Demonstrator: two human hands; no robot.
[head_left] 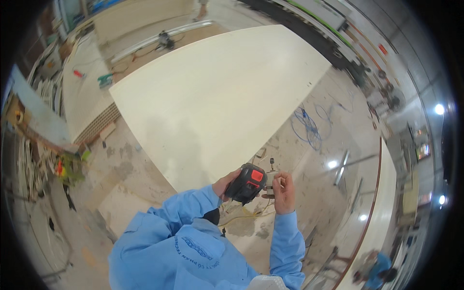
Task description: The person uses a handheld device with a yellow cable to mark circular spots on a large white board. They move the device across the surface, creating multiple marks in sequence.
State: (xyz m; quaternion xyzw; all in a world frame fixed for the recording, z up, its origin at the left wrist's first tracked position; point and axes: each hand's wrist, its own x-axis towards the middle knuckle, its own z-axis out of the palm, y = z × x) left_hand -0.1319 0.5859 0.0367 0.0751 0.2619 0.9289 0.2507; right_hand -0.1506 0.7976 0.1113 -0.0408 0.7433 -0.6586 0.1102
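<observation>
My left hand (pixel 224 184) is wrapped round a black cordless power tool (pixel 244 188) with red parts on its battery end. That end faces up toward me and hides most of the tool's body. Close beside it, to the right, my right hand (pixel 284 193) is closed with its fingers curled in. A small pale block-like piece (pixel 272 178) shows at the right fingertips, with a short dark tip (pixel 271 161) standing out beyond it. Whether these belong to the tool is unclear. Just past both hands lies the near corner of a large cream-white panel (pixel 217 101).
Coiled blue hose (pixel 307 128) lies on the floor right of the panel. Stacked boards (pixel 89 92) with a green tool (pixel 105 80) stand left. Another power tool (pixel 166 40) rests at the far side. A long brown-edged panel (pixel 374 212) and a person in blue (pixel 379 273) are at right.
</observation>
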